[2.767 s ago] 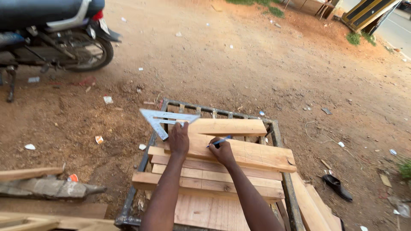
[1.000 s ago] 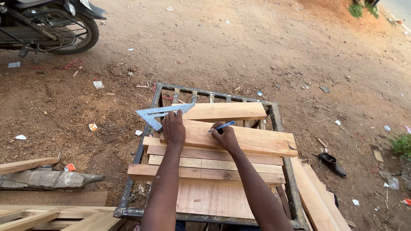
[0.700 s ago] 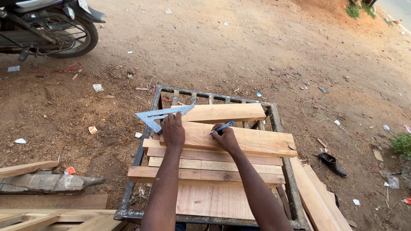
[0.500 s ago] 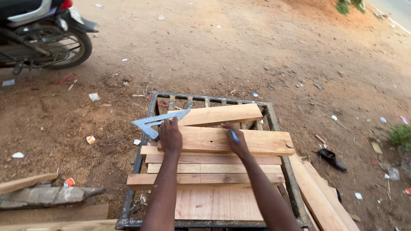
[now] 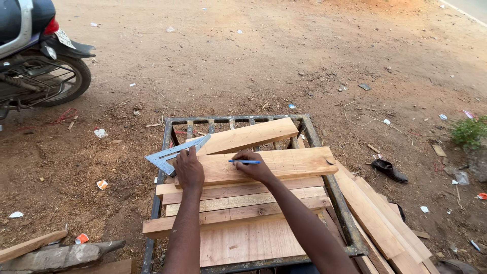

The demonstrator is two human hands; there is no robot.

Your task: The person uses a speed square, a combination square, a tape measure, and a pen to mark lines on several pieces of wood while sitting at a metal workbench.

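My left hand [image 5: 189,170] grips a grey metal triangular square [image 5: 170,154] that juts out past the left end of the top wooden plank [image 5: 289,161]. A blue pen [image 5: 244,162] is held in my right hand [image 5: 253,168], lying flat across that plank with its tip pointing left. The plank rests on a stack of several other planks [image 5: 243,203] laid over a dark metal grille frame [image 5: 167,133]. One more plank [image 5: 248,135] lies slanted behind the hands.
A parked motorbike's rear wheel [image 5: 63,83] stands at the far left on the dirt. More planks [image 5: 378,218] lean off the frame's right side, with a black shoe [image 5: 388,170] beyond them. Wood scraps [image 5: 30,245] and a stone [image 5: 61,256] lie at the bottom left.
The pen has swung from upright to flat on the plank, pointing left. The view has shifted left and the planks now look slanted. My left hand keeps hold of the square.
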